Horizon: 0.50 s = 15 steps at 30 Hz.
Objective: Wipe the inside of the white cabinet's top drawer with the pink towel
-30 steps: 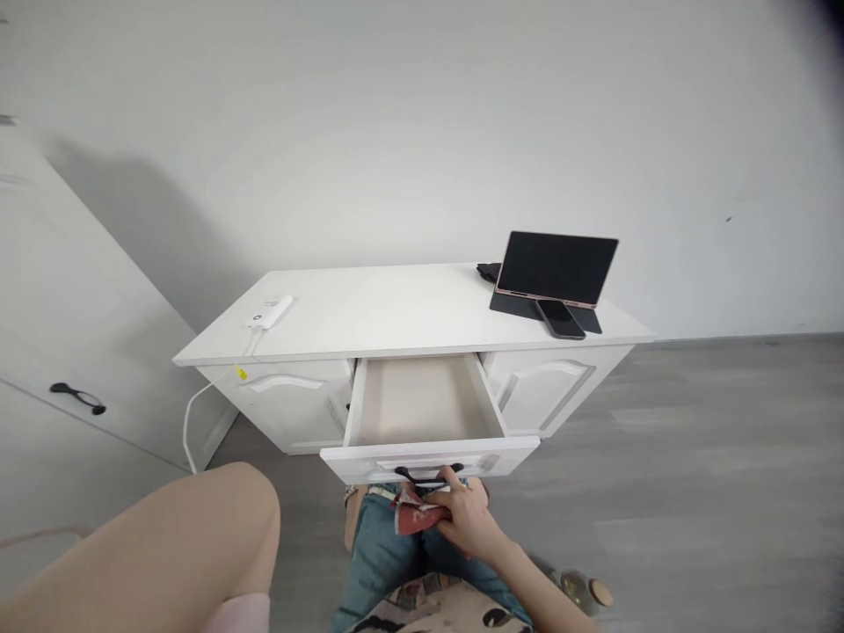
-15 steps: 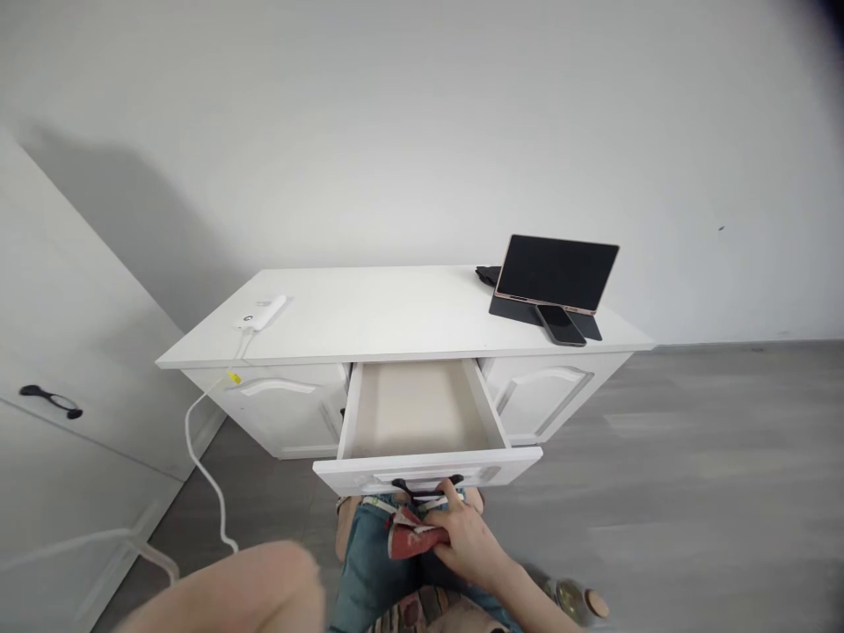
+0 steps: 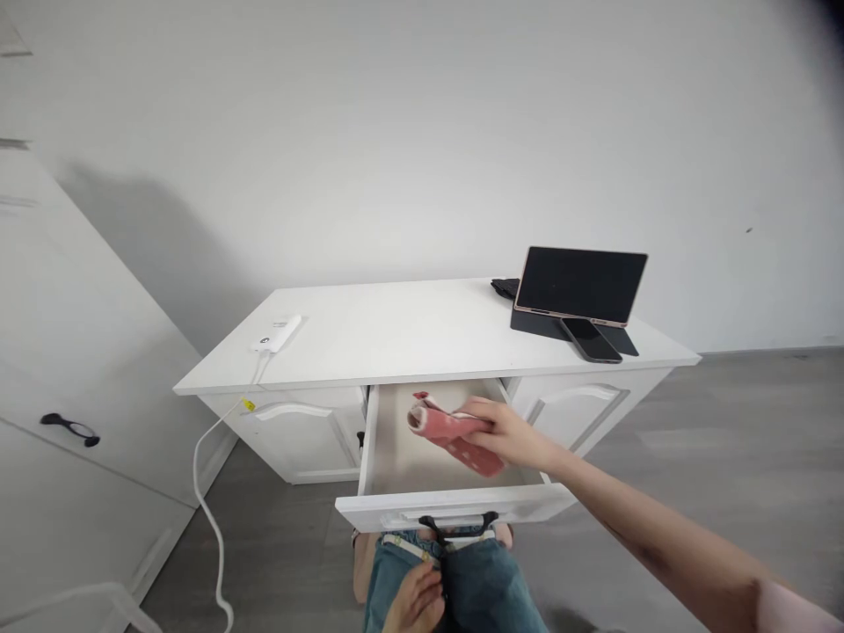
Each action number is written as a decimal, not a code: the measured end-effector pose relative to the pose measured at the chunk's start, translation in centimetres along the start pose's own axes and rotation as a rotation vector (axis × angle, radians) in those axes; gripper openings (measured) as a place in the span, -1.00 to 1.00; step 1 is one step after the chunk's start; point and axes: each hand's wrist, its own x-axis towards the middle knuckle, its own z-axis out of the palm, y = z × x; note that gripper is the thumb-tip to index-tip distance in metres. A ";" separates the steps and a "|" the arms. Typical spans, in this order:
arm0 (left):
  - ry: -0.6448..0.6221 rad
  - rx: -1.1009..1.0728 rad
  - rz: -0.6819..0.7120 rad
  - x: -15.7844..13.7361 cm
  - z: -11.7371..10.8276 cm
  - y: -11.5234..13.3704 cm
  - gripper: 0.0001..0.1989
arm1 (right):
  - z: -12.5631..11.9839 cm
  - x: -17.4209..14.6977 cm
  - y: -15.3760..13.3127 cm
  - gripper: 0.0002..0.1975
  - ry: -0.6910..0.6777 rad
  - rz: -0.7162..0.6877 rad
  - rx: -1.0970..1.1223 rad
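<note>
My right hand [image 3: 505, 431] reaches over the pulled-out drawer [image 3: 409, 470], its fingers closed on a pinkish-red cloth [image 3: 452, 429] with pale spots and a light edge. The cloth is folded or rolled, and a small red bow-like bit sticks up at its far left end. It is held above the drawer's bare pale bottom. My left hand [image 3: 417, 600] rests low over my lap, in front of the drawer's black handle [image 3: 458, 529]. Its fingers are loosely bent and apart from the thumb, with nothing seen in them.
On the white desk [image 3: 389, 334], a tablet [image 3: 580, 286] stands on a dark cover with a phone [image 3: 592, 340] before it. Something black and folded [image 3: 505, 288] lies behind. At left is a white power bank [image 3: 277, 334] with a cable [image 3: 209, 510]. A white cabinet [image 3: 79, 352] stands left.
My right hand has left the drawer handle and moved up over the drawer with the red cloth. My left hand has come from the lower left to my lap. The drawer remains pulled out.
</note>
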 end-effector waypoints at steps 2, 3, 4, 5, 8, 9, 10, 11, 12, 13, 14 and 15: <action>-0.062 -0.194 -0.137 1.5 2.6 0.6 -0.63 | 2.5 3.3 2.0 -0.68 -0.083 -0.038 -0.176; -0.095 -0.276 -0.192 2.2 3.8 1.0 -0.68 | 4.0 4.6 3.2 -0.63 -0.127 -0.021 -0.265; -0.115 -0.342 -0.244 2.8 4.8 1.2 -0.72 | 5.6 5.6 4.4 -0.61 -0.189 -0.020 -0.345; -0.115 -0.394 -0.269 3.3 5.5 1.4 -0.75 | 7.1 6.3 5.5 -0.59 -0.297 -0.056 -0.405; -0.080 -0.487 -0.270 4.7 6.4 1.0 -0.78 | 10.5 6.9 8.2 -0.54 -0.647 -0.271 -0.448; -0.076 -0.491 -0.258 5.1 6.3 0.6 -0.77 | 11.4 6.7 8.8 -0.51 -0.703 -0.326 -0.445; -0.081 -0.483 -0.250 5.5 6.1 0.1 -0.76 | 12.0 6.4 9.2 -0.49 -0.721 -0.362 -0.443; -0.092 -0.469 -0.244 5.9 5.9 -0.5 -0.75 | 12.7 6.1 9.5 -0.46 -0.711 -0.382 -0.440; -0.106 -0.454 -0.240 6.3 5.7 -1.0 -0.73 | 13.2 5.8 9.7 -0.43 -0.691 -0.389 -0.436; -0.124 -0.438 -0.241 6.7 5.5 -1.4 -0.71 | 13.7 5.5 9.9 -0.41 -0.667 -0.383 -0.431; -0.150 -0.424 -0.243 7.0 5.4 -1.7 -0.68 | 14.2 5.4 10.2 -0.40 -0.642 -0.367 -0.428; -0.180 -0.409 -0.243 7.2 5.4 -1.8 -0.65 | 14.6 5.5 10.5 -0.41 -0.620 -0.345 -0.430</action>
